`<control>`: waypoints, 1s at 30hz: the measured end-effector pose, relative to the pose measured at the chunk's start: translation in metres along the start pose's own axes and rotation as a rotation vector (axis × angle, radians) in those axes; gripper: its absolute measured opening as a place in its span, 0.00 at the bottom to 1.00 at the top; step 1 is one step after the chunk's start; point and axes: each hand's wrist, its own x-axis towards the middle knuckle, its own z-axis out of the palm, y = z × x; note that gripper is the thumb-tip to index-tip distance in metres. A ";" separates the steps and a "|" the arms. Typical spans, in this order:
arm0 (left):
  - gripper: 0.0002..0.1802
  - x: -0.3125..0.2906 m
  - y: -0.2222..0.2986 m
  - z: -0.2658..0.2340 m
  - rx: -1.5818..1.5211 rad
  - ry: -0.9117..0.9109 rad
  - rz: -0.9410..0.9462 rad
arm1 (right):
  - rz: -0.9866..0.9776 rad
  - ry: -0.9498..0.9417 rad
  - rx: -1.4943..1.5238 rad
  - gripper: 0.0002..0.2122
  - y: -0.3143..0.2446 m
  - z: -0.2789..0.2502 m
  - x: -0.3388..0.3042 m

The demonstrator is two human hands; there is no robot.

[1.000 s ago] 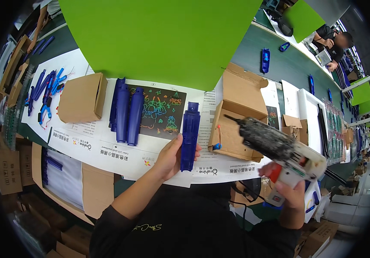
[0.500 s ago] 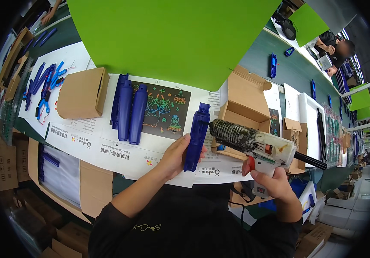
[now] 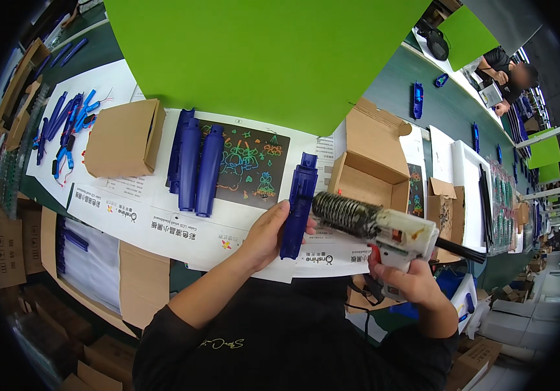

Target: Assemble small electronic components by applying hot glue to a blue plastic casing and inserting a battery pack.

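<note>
My left hand [image 3: 270,234] is closed round a long, dark blue plastic half-shell [image 3: 300,208], held upright with its hollow side showing. In my right hand [image 3: 413,281] is a hot glue gun [image 3: 390,231], white and stained, with a coiled dark barrel and a black glue stick out of its back. My fingers wrap its handle near the red trigger. The nozzle end sits right beside the shell's right edge; whether it touches cannot be made out. Left of my hands, several blue shells [image 3: 208,173] lie side by side on a dark printed panel [image 3: 247,163].
A closed cardboard box [image 3: 122,139] stands left, with blue parts and wires [image 3: 71,127] beyond it. An open cardboard box [image 3: 371,179] is behind the gun. A green board [image 3: 260,58] rises at the back. Another person [image 3: 508,75] sits at far right.
The glue gun has shifted slightly left and down, its nozzle moving lower along the shell. My left hand keeps hold of the shell, nearly in place.
</note>
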 end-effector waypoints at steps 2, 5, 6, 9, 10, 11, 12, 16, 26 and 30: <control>0.26 -0.001 0.001 0.002 0.016 0.008 0.003 | -0.001 -0.004 0.000 0.13 -0.003 -0.004 0.004; 0.25 -0.002 0.001 0.001 0.012 -0.002 0.008 | -0.051 0.021 -0.001 0.14 -0.007 -0.005 0.007; 0.24 -0.003 0.001 0.000 0.007 -0.014 0.013 | -0.044 -0.001 0.007 0.14 -0.007 -0.004 0.006; 0.24 -0.004 0.004 0.001 -0.014 0.006 -0.017 | -0.023 -0.048 -0.014 0.15 -0.003 -0.002 0.000; 0.24 -0.005 0.004 0.002 -0.021 0.024 -0.037 | -0.018 -0.052 -0.047 0.16 -0.003 0.000 -0.002; 0.24 -0.004 0.003 0.001 -0.013 0.015 -0.022 | -0.012 -0.055 -0.079 0.16 -0.004 0.001 -0.004; 0.24 -0.003 0.002 0.000 -0.004 0.006 -0.008 | 0.030 -0.044 -0.058 0.17 -0.006 0.001 -0.004; 0.25 -0.003 0.002 0.004 0.060 0.022 0.003 | 0.015 0.016 0.047 0.16 -0.016 0.001 -0.002; 0.25 -0.003 0.000 0.001 0.051 0.011 0.018 | -0.026 0.094 -0.080 0.13 -0.017 -0.005 0.007; 0.24 -0.004 0.001 0.002 0.059 0.012 0.024 | -0.047 0.057 -0.142 0.14 -0.022 -0.002 0.000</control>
